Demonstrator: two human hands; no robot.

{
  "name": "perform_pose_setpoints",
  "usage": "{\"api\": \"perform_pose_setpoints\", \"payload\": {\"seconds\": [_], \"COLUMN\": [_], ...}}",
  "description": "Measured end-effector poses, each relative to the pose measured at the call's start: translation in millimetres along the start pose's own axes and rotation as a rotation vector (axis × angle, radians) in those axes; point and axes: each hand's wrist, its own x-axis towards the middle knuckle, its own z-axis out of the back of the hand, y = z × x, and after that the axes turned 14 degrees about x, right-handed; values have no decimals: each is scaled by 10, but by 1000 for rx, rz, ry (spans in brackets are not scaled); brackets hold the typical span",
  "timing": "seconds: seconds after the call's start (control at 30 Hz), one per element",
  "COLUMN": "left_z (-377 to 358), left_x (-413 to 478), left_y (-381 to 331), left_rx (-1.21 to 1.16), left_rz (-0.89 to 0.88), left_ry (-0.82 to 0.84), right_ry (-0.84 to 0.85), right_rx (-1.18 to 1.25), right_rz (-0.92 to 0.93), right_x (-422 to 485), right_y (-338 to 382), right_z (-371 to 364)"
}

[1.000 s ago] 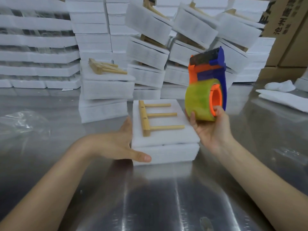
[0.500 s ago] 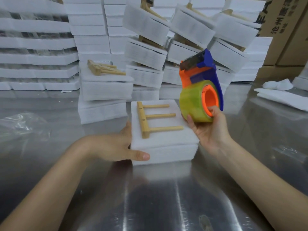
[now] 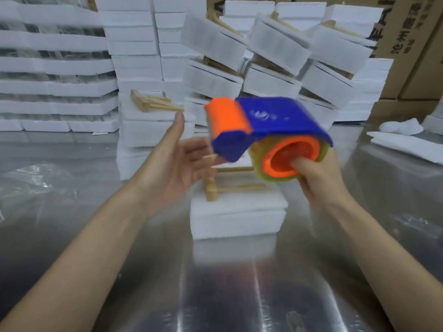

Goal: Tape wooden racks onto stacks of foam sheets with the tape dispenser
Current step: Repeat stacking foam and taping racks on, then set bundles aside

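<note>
A blue and orange tape dispenser [image 3: 266,130] with a yellowish tape roll hangs tilted over the work, blurred by motion. My right hand [image 3: 318,178] grips it, thumb inside the orange core. My left hand [image 3: 177,161] is raised beside the dispenser's orange front end, palm up and fingers straight, holding nothing. Beneath both hands a wooden rack [image 3: 215,188] lies flat on a white stack of foam sheets [image 3: 237,216] on the metal table; the hands and dispenser hide part of the rack.
A second foam stack [image 3: 153,130] with a wooden rack [image 3: 153,104] on top stands behind at the left. Piles of taped foam bundles [image 3: 275,58] lean at the back. Cardboard boxes [image 3: 407,44] stand at the right, loose foam sheets [image 3: 407,144] lie on the table there.
My left hand has let go of the foam stack's left side and risen toward the dispenser. My right hand has tipped the dispenser forward and to the left, over the rack.
</note>
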Motion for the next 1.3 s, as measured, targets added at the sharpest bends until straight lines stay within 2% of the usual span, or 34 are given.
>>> {"api": "perform_pose_setpoints", "payload": {"seconds": [0.1, 0.3, 0.4, 0.53, 0.6, 0.77, 0.93, 1.0, 1.17, 1.3], "left_z": [-75, -69, -28, 34, 37, 103, 484, 587, 680, 712], "left_x": [-50, -28, -6, -27, -45, -74, -81, -70, 52, 81], "left_y": [-2, 26, 46, -70, -168, -290, -289, -244, -81, 44], "left_rx": [-139, -389, -296, 67, 142, 135, -17, 2, 124, 177], "left_rz": [18, 104, 90, 0, -57, -93, -36, 5, 66, 99], "left_ry": [111, 143, 63, -142, -215, -288, -459, -465, -522, -544], "right_ry": [83, 68, 66, 35, 38, 11, -206, -276, -247, -290], "right_rx": [-43, 34, 45, -61, -132, -174, -183, -187, -264, -259], "right_rz": [4, -50, -59, -44, -25, -36, 18, 46, 109, 141], "right_x": [-61, -74, -65, 7, 80, 247, 281, 276, 249, 262], "right_y": [-81, -73, -24, 100, 113, 68, 47, 35, -54, -62], "right_z": [-15, -49, -36, 4, 1, 134, 446, 498, 370, 340]}}
